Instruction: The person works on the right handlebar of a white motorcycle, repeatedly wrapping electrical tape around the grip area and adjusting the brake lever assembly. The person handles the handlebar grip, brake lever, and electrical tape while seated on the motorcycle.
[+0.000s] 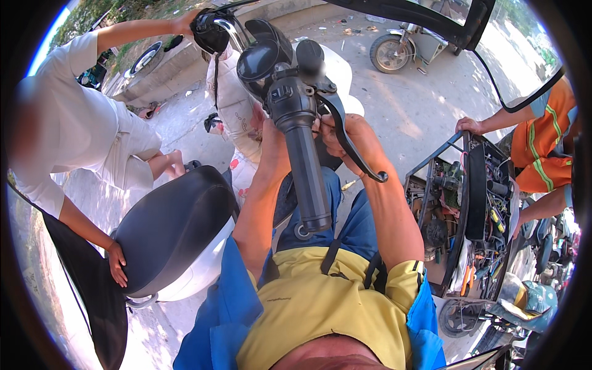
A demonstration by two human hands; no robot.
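Observation:
A black handlebar grip (306, 176) of a scooter points toward me, with a switch housing (288, 98) at its far end. A black brake lever (345, 135) curves along its right side. My right hand (350, 132) is at the lever's base, its fingers curled together on something small that I cannot make out. My left hand (275, 143) reaches up on the left of the grip, just below the switch housing. Its fingers are hidden behind the housing. Beyond the housing sit rounded black shiny parts (262, 55).
At left, a person in white (92, 117) holds another handlebar end and rests a hand on a black scooter seat (179, 228). At right stands an open toolbox (459, 234) full of tools, touched by a person in orange workwear (542, 148). A wheeled vehicle (391, 52) stands farther off.

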